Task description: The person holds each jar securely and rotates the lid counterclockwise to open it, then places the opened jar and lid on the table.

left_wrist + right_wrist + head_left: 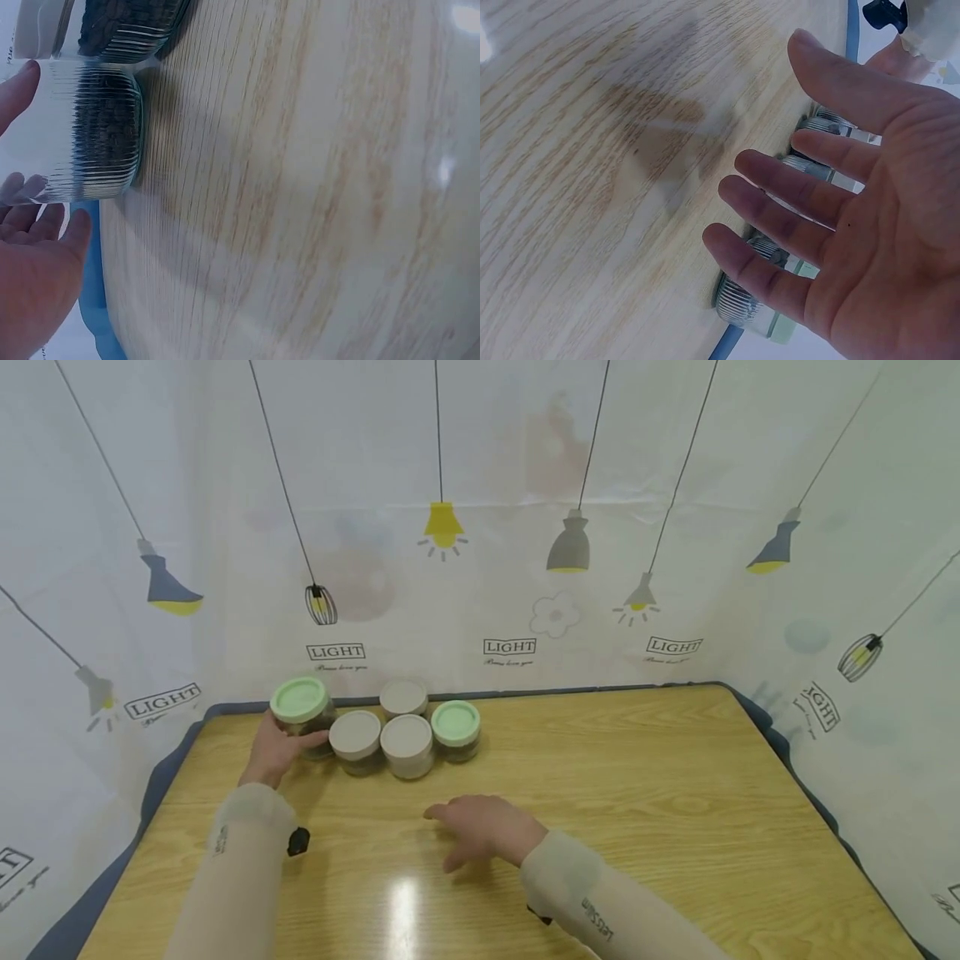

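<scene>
At the far left of the row, my left hand (272,749) holds a clear glass jar with a green lid (302,702). In the left wrist view, thumb and fingers lie on opposite sides of this ribbed jar (109,135), which has dark contents. Beside it stand two jars with pale lids, a front-left jar (356,739) and a front-middle jar (407,745). A third pale-lidded jar (403,697) is behind them, and a smaller green-lidded jar (456,729) is at the right. My right hand (487,829) hovers over the table, fingers spread and holding nothing.
The wood-grain table (637,793) extends right and forward of the jars. A white curtain (480,593) printed with lamps hangs along the back and both sides, close behind the jars. Light glares off the table's near part.
</scene>
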A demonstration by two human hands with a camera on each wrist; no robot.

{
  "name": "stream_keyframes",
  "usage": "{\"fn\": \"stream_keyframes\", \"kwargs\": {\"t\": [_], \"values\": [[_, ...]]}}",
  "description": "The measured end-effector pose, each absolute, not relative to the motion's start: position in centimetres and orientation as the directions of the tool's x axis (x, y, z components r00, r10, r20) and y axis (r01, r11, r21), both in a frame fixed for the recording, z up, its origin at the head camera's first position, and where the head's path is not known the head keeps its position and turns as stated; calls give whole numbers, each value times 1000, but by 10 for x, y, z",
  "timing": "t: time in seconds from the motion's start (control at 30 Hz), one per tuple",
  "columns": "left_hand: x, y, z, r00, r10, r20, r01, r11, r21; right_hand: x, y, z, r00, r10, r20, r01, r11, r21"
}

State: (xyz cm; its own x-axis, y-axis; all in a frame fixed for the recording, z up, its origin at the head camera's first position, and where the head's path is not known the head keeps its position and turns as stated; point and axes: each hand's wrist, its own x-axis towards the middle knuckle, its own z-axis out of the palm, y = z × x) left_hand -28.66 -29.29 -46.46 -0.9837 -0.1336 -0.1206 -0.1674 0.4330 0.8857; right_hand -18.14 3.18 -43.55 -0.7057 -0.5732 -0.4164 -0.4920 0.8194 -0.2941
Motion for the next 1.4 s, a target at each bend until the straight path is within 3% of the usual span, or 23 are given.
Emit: {"fn": "stream_keyframes", "kwargs": {"t": [0.5,0.97,1.4], "values": [[-265,-310,-459,-959,-278,-53,-208,566,798,-178,35,-430,-722,-570,-392,-484,821,-302],[-232,-343,-466,-991,-134,4,-85,655,751,-173,48,-426,-737,-536,-412,-446,843,-299],[-205,-334,-452,-1000,-7,21,10,679,734,-168,66,-423,-734,-559,-387,-472,828,-302]]}}
